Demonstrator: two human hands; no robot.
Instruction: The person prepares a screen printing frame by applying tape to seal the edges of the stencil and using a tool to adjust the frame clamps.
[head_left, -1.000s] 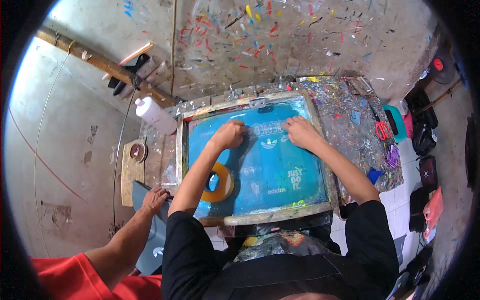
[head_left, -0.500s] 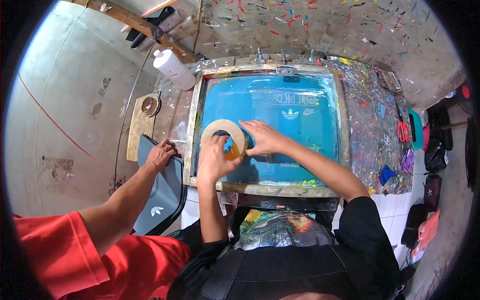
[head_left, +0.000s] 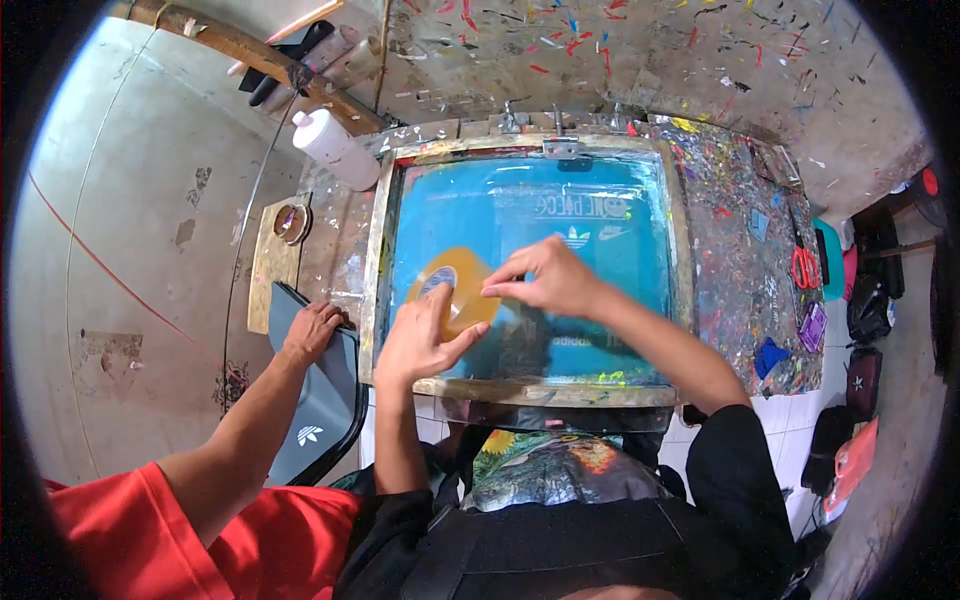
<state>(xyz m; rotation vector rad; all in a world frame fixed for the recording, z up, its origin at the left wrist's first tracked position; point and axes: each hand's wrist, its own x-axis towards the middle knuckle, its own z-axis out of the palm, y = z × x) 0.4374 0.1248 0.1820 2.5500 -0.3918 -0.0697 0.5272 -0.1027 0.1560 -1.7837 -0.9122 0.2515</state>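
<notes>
Over the left part of the blue screen-printing screen, in its wooden frame, a wide roll of tan packing tape is held tilted. My left hand grips the roll from the near side, with fingers at its core and thumb along its near edge. The fingertips of my right hand are pinched together at the roll's right edge, where the tape's end seems to be; the end itself is too small to make out. Pale designs show in the screen's mesh to the right of the roll.
At the left, a co-worker's hand rests on a grey panel with a black rim. A white bottle stands behind, near a round container. Red scissors and a blue cloth lie on the paint-spattered tabletop at right.
The tape roll has tilted and turned in my left hand. My right hand has gone from spread fingers beside the roll to a pinch at its edge.
</notes>
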